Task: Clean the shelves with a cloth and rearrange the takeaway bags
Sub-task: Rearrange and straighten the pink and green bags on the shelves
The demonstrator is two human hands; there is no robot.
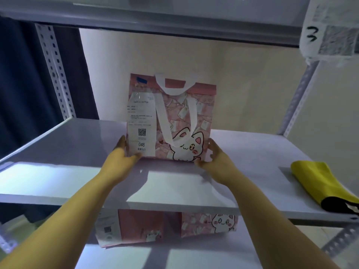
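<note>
Pink paper sat between both hands: the left hand (124, 152) and the right hand (215, 155) each gripped a lower side of the upright pink paper takeaway bag (194, 113), thumbs on its front. It stood mid-frame on the white shelf board (58, 152). A yellow folded cloth (320, 181) lay at the right edge; more pink cat-print bags (209, 224) lay below, bottom centre.

A pink takeaway bag (202, 113) with a cartoon cat and white handles stands upright on the middle shelf (58, 152), towards its far side. A white receipt (140, 121) hangs down the bag's left front. The left hand (121, 158) grips its lower left corner and the right hand (215, 160) its lower right corner. A yellow cloth (318, 179) lies at the shelf's near right edge. More pink bags (206, 224) sit on the shelf below.
</note>
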